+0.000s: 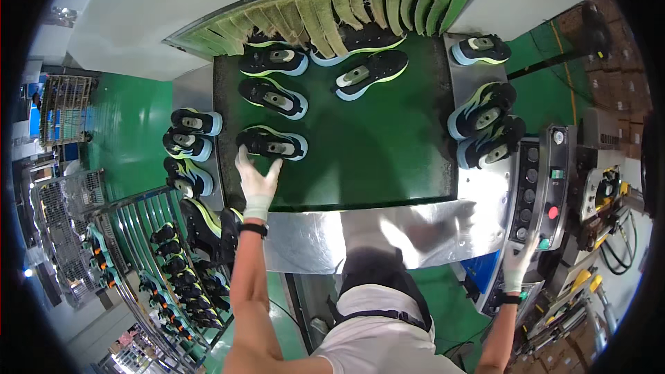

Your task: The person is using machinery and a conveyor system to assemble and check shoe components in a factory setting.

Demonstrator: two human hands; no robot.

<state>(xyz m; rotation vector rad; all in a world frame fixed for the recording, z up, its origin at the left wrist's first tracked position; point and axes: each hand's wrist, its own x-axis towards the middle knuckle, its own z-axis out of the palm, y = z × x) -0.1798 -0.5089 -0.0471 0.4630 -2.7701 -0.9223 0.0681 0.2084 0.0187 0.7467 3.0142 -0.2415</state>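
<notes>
- Reaching across the green conveyor belt [381,145], the person's left hand [258,183], in a white glove, is at a black sports shoe [273,143] with a pale blue sole.
- This shoe lies on its own near the belt's left edge, toward the near left corner, its heel pointing right.
- The left thumb and fingers are spread wide at the shoe's near side, touching it or just beside it; a firm grip cannot be made out.
- The right hand [518,263], also gloved in white, is at the near end of a control panel [528,194], beyond the belt's near right corner. It is close to a green button [544,243]; whether its fingers press or hold anything cannot be told.
- Farther along the belt's left edge lie a second shoe [273,98] and a third shoe [274,60].
- Right of these, toward the far edge, an angled shoe [373,73] lies just in front of another, partly under a curtain of green strips [312,17].
- Three shoes [197,122] sit on the metal ledge along the left edge, and three more [480,49] on the right ledge [478,190].
- A shiny metal plate [305,239] borders the near edge.
</notes>
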